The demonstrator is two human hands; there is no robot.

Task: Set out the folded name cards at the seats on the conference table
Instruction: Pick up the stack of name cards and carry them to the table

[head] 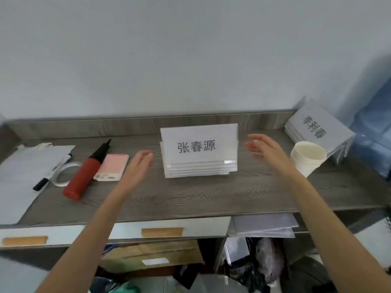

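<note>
A stack of several clear name card holders (198,153) sits on a grey wood-grain shelf top (211,197), the top one showing a white card with three printed characters. My left hand (139,166) hovers just left of the stack, fingers straight, not touching it. To the stack's right my right hand (264,151) is held the same way, palm facing the stack, a small gap between them. A second stack of name card holders (317,130) leans at the back right corner.
A stack of paper cups (306,159) stands right of my right hand. Left of my left hand lie a pink notepad (112,166), a red hand pump (84,174), a tape roll (63,174), a marker and papers. Drawers and clutter sit below the shelf.
</note>
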